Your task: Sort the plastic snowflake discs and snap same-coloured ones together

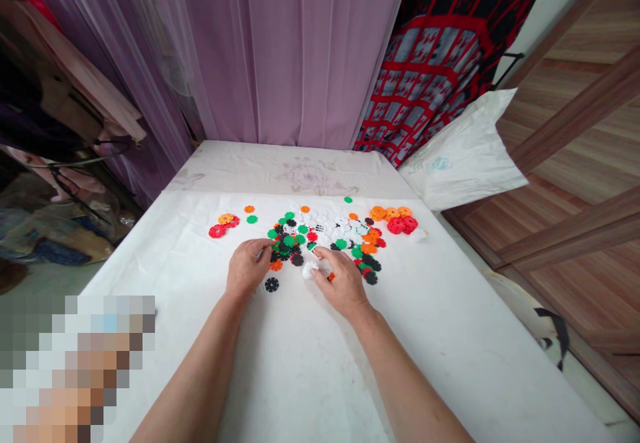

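A mixed heap of notched plastic snowflake discs (pixel 289 241) lies mid-table in green, black, red, orange and white. At its left edge is my left hand (pixel 249 266), fingers bent and pinched together by black and green discs; anything between the fingertips is hidden. My right hand (pixel 346 280) is at the near side of the heap, thumb and fingers closed round a small bunch of white discs (pixel 309 270). Just in front of the left hand's wrist, a lone black disc (pixel 271 285) lies on the cloth. White discs (pixel 330 225) spread across the heap's back.
Red discs (pixel 218 231) and a yellow-orange disc (pixel 226 219) lie at the left. Orange discs (pixel 399 213) and red discs (pixel 403 225) are grouped at the right. A white cloth (pixel 295 363) covers the table; a white bag (pixel 465 156) stands beyond its right edge.
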`<state>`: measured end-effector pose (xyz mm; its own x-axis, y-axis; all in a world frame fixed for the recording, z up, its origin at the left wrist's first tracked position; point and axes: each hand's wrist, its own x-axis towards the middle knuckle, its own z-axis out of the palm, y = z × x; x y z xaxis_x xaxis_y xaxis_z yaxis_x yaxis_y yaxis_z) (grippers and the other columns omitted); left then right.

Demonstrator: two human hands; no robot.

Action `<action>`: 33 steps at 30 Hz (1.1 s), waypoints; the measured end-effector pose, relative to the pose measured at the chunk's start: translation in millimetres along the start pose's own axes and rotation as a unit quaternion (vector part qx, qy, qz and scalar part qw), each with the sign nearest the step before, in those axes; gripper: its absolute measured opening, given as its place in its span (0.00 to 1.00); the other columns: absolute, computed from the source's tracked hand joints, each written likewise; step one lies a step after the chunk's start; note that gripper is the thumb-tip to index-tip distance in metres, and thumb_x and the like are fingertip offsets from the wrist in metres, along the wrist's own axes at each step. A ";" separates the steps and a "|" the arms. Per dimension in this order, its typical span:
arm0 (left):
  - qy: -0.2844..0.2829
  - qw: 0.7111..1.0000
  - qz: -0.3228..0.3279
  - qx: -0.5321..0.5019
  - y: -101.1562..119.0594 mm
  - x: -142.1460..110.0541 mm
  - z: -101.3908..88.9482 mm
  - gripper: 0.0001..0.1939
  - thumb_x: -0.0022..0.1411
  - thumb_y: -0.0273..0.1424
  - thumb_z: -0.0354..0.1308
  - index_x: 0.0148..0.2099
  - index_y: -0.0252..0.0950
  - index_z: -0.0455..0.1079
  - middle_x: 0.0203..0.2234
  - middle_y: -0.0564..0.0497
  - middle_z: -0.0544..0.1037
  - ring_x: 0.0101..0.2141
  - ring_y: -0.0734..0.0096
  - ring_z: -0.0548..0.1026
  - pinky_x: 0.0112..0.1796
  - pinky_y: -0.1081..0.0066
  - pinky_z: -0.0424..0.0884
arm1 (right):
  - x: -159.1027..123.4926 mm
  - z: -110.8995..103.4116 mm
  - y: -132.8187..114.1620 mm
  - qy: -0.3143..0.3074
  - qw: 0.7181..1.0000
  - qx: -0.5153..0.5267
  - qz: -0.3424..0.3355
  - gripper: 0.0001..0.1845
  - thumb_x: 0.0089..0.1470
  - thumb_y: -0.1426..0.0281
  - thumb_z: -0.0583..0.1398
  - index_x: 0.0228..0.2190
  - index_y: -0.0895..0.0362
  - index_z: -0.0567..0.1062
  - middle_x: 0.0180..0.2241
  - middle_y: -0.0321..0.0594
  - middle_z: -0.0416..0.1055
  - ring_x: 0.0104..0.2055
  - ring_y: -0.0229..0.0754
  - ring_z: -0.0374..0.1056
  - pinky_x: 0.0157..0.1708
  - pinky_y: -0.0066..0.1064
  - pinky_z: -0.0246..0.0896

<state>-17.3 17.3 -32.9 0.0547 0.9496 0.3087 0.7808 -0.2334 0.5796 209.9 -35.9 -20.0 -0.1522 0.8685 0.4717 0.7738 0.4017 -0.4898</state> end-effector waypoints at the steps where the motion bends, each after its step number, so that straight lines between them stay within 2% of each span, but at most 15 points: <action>1: 0.001 1.000 0.001 -0.001 -0.4 0.0 0.2 0.15 0.62 0.34 0.49 0.42 0.40 0.77 0.40 0.48 0.83 0.43 0.61 0.78 0.48 0.63 0.71 | 2.2 -3.4 5.6 0.005 1.000 -0.009 0.004 0.17 0.55 0.69 0.58 0.48 0.54 0.73 0.44 0.43 0.77 0.45 0.47 0.71 0.47 0.39 0.65; 3: 0.004 1.000 0.002 -0.002 -0.8 -0.2 0.5 0.15 0.62 0.34 0.49 0.42 0.40 0.77 0.40 0.48 0.83 0.43 0.61 0.78 0.48 0.63 0.71 | 8.6 -12.5 21.3 0.014 0.999 -0.039 0.031 0.14 0.55 0.70 0.57 0.43 0.53 0.76 0.41 0.41 0.78 0.44 0.46 0.71 0.46 0.38 0.65; 6: 0.005 1.000 -0.001 -0.005 -0.6 -0.3 0.4 0.15 0.62 0.34 0.49 0.42 0.40 0.77 0.40 0.49 0.83 0.43 0.61 0.78 0.48 0.63 0.71 | 21.6 -29.1 51.2 0.017 0.984 -0.118 0.130 0.10 0.54 0.73 0.57 0.35 0.52 0.78 0.38 0.40 0.78 0.42 0.46 0.71 0.44 0.36 0.64; 9: 0.003 1.000 -0.004 -0.005 -0.3 -0.1 -0.1 0.15 0.62 0.34 0.49 0.41 0.41 0.78 0.39 0.49 0.83 0.43 0.61 0.78 0.48 0.64 0.71 | 34.0 -41.9 75.1 -0.009 0.960 -0.197 0.200 0.11 0.53 0.73 0.58 0.37 0.52 0.79 0.39 0.40 0.78 0.44 0.47 0.69 0.44 0.36 0.63; 11: 0.001 1.000 -0.005 -0.003 -0.4 0.1 -0.3 0.15 0.62 0.35 0.49 0.41 0.41 0.78 0.39 0.49 0.83 0.43 0.61 0.78 0.48 0.63 0.72 | 39.7 -44.6 82.1 -0.040 0.952 -0.230 0.199 0.13 0.54 0.72 0.58 0.39 0.53 0.80 0.41 0.42 0.78 0.45 0.48 0.68 0.45 0.37 0.62; 13: 0.002 1.000 -0.006 -0.001 -0.7 0.3 -0.4 0.15 0.62 0.35 0.49 0.41 0.41 0.78 0.39 0.49 0.83 0.43 0.61 0.78 0.48 0.64 0.72 | 42.5 -41.9 81.6 -0.060 0.950 -0.250 0.175 0.13 0.55 0.72 0.58 0.39 0.53 0.80 0.44 0.43 0.77 0.46 0.49 0.67 0.46 0.38 0.61; 16: 0.005 1.000 -0.007 -0.002 -1.1 0.4 -0.5 0.15 0.61 0.35 0.49 0.41 0.41 0.77 0.40 0.49 0.82 0.43 0.61 0.78 0.48 0.64 0.72 | 40.5 -30.8 73.0 -0.056 0.955 -0.256 0.141 0.12 0.56 0.71 0.58 0.37 0.52 0.82 0.46 0.44 0.75 0.47 0.51 0.66 0.45 0.39 0.61; 22: 0.003 1.000 -0.008 -0.005 -1.8 0.7 0.0 0.16 0.61 0.36 0.48 0.41 0.41 0.77 0.40 0.49 0.83 0.43 0.61 0.78 0.48 0.63 0.72 | 22.2 -14.7 66.8 -0.019 0.983 -0.166 0.071 0.14 0.57 0.71 0.56 0.35 0.51 0.82 0.43 0.41 0.76 0.44 0.45 0.68 0.48 0.36 0.61; 24: 0.002 1.000 -0.006 -0.007 -2.2 0.8 0.5 0.16 0.61 0.36 0.48 0.41 0.41 0.77 0.40 0.49 0.82 0.43 0.61 0.78 0.48 0.63 0.72 | 18.7 -16.6 70.7 0.010 0.986 -0.147 0.082 0.14 0.57 0.72 0.56 0.35 0.51 0.82 0.42 0.40 0.77 0.44 0.44 0.68 0.48 0.36 0.62; 27: 0.003 1.000 -0.006 -0.009 -2.2 0.6 0.9 0.16 0.62 0.37 0.48 0.41 0.41 0.77 0.40 0.48 0.82 0.43 0.60 0.78 0.49 0.62 0.71 | 21.5 -22.9 74.0 0.032 0.976 -0.165 0.135 0.15 0.55 0.73 0.56 0.38 0.52 0.81 0.42 0.42 0.77 0.45 0.45 0.68 0.50 0.37 0.61; 33: -0.003 1.000 -0.008 -0.006 -1.0 0.7 -0.9 0.16 0.61 0.36 0.48 0.42 0.41 0.77 0.40 0.48 0.82 0.43 0.61 0.78 0.49 0.62 0.71 | 43.1 -25.5 59.6 -0.060 0.949 -0.238 0.198 0.18 0.55 0.63 0.60 0.47 0.55 0.78 0.48 0.46 0.74 0.49 0.50 0.66 0.50 0.38 0.59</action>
<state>-18.6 17.9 -32.5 0.0456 0.9548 0.2939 0.7735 -0.2199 0.5944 265.1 18.0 -10.2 0.1609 0.9623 0.2194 0.9708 -0.1142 -0.2110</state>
